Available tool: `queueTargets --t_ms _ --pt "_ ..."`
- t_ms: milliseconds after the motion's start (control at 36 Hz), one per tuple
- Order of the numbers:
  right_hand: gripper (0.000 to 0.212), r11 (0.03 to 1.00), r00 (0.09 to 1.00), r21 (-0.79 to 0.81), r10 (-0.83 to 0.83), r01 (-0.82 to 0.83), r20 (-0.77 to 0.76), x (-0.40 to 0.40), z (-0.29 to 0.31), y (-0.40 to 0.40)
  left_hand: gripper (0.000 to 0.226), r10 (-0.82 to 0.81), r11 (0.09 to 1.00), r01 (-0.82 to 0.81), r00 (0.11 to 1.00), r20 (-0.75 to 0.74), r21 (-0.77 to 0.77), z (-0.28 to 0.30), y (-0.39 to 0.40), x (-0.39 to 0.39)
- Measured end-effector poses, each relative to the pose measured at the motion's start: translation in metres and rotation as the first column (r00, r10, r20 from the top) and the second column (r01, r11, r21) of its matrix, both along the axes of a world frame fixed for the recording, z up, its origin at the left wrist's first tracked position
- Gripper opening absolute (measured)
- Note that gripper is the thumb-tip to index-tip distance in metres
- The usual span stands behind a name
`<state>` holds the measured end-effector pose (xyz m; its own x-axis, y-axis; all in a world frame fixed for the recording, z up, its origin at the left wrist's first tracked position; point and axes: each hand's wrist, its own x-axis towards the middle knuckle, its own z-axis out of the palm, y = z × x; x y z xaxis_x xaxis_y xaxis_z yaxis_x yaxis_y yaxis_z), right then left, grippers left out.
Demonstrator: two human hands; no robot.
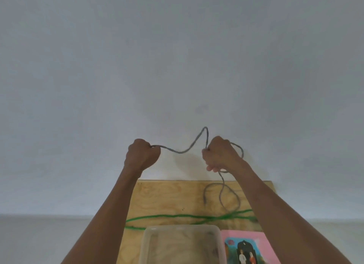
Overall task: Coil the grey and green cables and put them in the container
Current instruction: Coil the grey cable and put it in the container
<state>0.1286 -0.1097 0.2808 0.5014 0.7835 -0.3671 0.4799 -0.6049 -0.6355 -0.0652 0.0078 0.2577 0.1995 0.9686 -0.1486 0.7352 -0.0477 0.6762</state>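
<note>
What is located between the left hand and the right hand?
In the head view, a sagging stretch of the grey cable spans between the left hand and right hand.

A plain pale wall [177,57] fills most of the view, white with a bluish-grey cast and evenly lit, with no window or fixture on it. A faint smudge [201,108] marks the wall near the middle, possibly a stain, though the blur makes it hard to tell. Soft shadows fall on the wall just above the table edge. Below stands 1 light plywood table [167,196], its grain and a few dark knots visible, pushed against the wall. On either side of it a paler grey band [39,240] runs across the bottom, perhaps the floor.
</note>
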Motion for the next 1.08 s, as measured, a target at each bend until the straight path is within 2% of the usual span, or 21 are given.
queueTargets --t_ms 83,167,222,278,361,417,472,500,583,750,861,1083 --pt "0.025 0.996 0.976 0.075 0.034 -0.051 0.214 0.005 0.015 -0.001 0.02 0.111 0.993 -0.107 0.991 -0.081 0.046 0.006 -0.001 0.005" --pt "0.031 0.907 0.954 0.405 -0.015 -0.113 0.299 -0.004 0.031 -0.003 0.024 0.095 0.994 -0.092 0.994 -0.057 0.05 0.016 -0.006 0.013" --pt "0.031 0.805 0.95 0.567 -0.013 -0.175 0.313 -0.017 0.041 -0.005 0.025 0.032 0.999 -0.032 0.997 0.071 -0.008 0.027 -0.012 0.02" --pt "0.038 0.792 0.935 0.533 0.129 -0.297 0.33 -0.027 0.042 -0.002 0.017 -0.003 0.992 0.041 0.952 0.307 -0.117 0.041 -0.02 0.025" --pt "0.055 0.839 0.887 0.333 0.323 -0.43 0.33 -0.032 0.027 0.01 0.005 -0.065 0.944 0.234 0.823 0.564 -0.232 0.059 -0.03 0.028" --pt "0.04 0.809 0.895 0.409 0.303 -0.423 0.327 -0.029 0.019 0.016 0.012 -0.153 0.912 0.354 0.764 0.627 -0.209 0.067 -0.035 0.026" --pt "0.019 0.746 0.913 0.54 0.238 -0.39 0.331 -0.023 0.019 0.019 0.021 -0.241 0.891 0.429 0.729 0.64 -0.152 0.071 -0.038 0.021" --pt "0.015 0.729 0.925 0.58 0.209 -0.364 0.318 -0.018 0.021 0.02 0.023 -0.277 0.887 0.445 0.727 0.628 -0.123 0.071 -0.039 0.018" --pt "0.015 0.709 0.954 0.643 0.161 -0.29 0.252 -0.001 0.034 0.023 0.038 -0.374 0.893 0.45 0.765 0.525 -0.02 0.064 -0.04 0.008" --pt "0.013 0.703 0.958 0.658 0.131 -0.27 0.254 0.019 0.054 0.037 0.042 -0.489 0.841 0.538 0.705 0.513 0.062 0.057 -0.051 0.004" --pt "0.014 0.686 0.965 0.68 0.152 -0.259 0.214 0.016 0.063 0.043 0.036 -0.518 0.816 0.575 0.686 0.511 0.054 0.057 -0.058 0.01" --pt "0.014 0.627 0.992 0.774 0.125 -0.09 0.014 0.008 0.07 0.052 0.038 -0.468 0.824 0.566 0.65 0.599 0.029 0.059 -0.062 0.013"
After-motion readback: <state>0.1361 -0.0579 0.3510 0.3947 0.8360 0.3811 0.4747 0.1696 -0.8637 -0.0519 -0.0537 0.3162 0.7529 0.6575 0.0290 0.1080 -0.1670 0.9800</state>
